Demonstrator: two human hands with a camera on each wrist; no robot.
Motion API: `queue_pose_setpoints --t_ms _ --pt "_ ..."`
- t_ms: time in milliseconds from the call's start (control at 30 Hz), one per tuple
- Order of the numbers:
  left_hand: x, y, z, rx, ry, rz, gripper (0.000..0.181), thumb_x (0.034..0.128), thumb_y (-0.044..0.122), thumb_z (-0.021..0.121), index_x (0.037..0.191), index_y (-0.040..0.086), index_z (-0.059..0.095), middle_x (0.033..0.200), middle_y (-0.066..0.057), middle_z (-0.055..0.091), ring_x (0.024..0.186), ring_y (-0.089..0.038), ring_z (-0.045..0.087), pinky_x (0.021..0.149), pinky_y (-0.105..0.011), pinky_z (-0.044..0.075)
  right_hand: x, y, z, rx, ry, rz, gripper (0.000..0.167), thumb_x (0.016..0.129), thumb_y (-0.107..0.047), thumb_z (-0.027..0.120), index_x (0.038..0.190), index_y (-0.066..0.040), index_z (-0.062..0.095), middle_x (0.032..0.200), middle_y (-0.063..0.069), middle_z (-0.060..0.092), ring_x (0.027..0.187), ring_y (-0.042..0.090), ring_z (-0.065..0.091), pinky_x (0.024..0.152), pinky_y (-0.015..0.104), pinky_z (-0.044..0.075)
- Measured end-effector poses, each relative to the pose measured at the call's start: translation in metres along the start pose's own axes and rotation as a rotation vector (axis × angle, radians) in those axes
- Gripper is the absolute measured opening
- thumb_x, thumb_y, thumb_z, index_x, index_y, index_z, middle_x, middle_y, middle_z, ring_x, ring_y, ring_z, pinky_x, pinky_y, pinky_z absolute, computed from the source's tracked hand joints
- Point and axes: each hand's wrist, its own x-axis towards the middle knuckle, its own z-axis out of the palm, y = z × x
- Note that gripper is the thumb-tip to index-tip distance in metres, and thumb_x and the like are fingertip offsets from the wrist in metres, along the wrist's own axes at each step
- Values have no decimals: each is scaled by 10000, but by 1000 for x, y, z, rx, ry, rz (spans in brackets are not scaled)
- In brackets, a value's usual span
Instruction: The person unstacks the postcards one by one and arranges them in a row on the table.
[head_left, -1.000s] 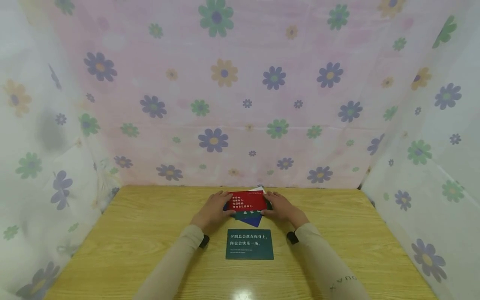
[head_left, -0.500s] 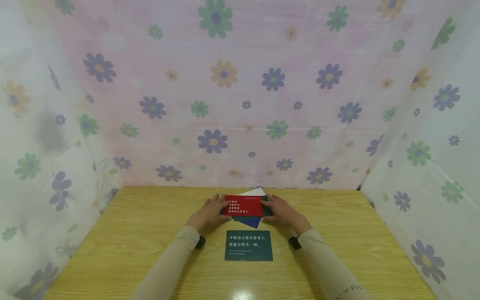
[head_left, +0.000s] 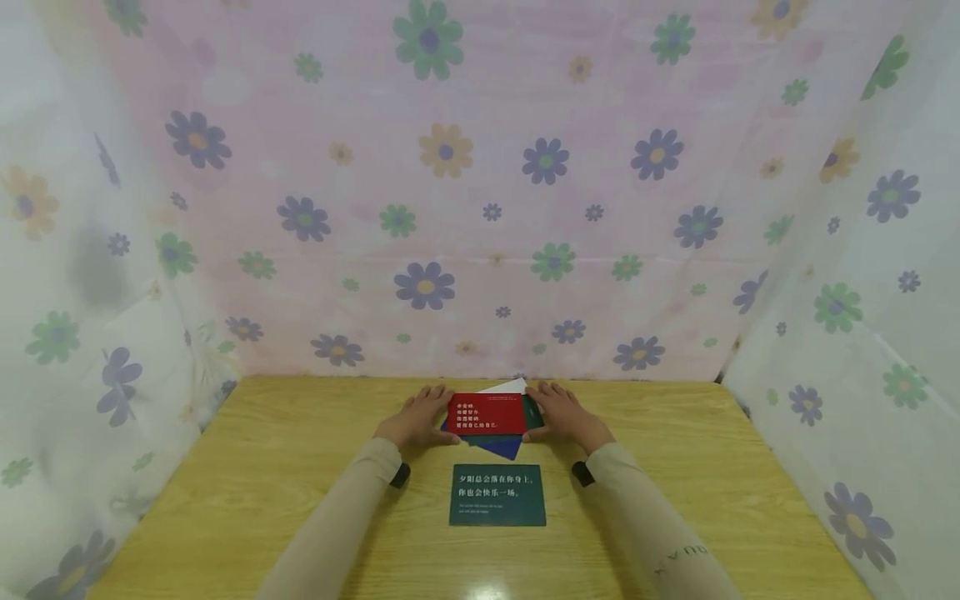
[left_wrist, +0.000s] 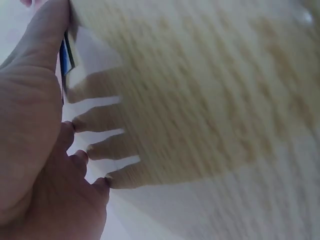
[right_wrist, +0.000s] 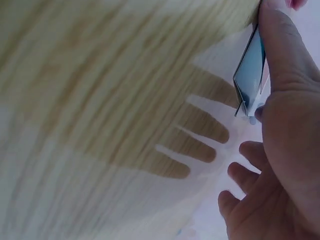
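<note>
A red card with white writing lies uppermost on a loose stack of cards near the table's far side. Beneath it show a white card, a dark green card and a blue card, fanned at different angles. At the stack's left side is my left hand, fingers spread and thumb by the near corner. My right hand mirrors it on the other side, thumb at the lower right edge. Both wrist views show relaxed, separated fingers; the right wrist view shows card edges beside the thumb.
Nearer to me, a separate dark green card with white writing lies flat on the wooden table. Flower-patterned curtains hang behind the table and on both sides.
The red card has shifted slightly left and towards me, covering the writing on the green card below. My fingertips have moved from over its side edges out to its corners.
</note>
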Motion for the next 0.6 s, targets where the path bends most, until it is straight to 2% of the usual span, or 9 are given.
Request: queue_pose_setpoints --t_ms 300,467,600 --pt "-2 4 -2 0 -9 -5 906 899 427 768 1592 51 320 1667 -226 215 1533 -471 171 1228 -646 171 7 3 -1 70 -26 -13 952 825 -390 843 1563 -23 367 1634 280 261 1488 503 251 1176 653 299" --pt "-2 3 -1 -9 5 2 910 890 422 779 1584 39 334 1662 -229 231 1531 -470 178 1225 -651 173 8 2 -5 72 -50 -29 959 832 -375 845 1575 -32 346 1654 268 213 1506 497 213 1185 658 276" --pt "-5 0 0 -40 10 -10 965 881 443 783 1601 36 287 1672 -196 227 1546 -432 164 1248 -603 157 7 0 -7 87 -72 -44 948 841 -349 841 1574 -18 340 1658 280 183 1507 513 194 1183 672 264"
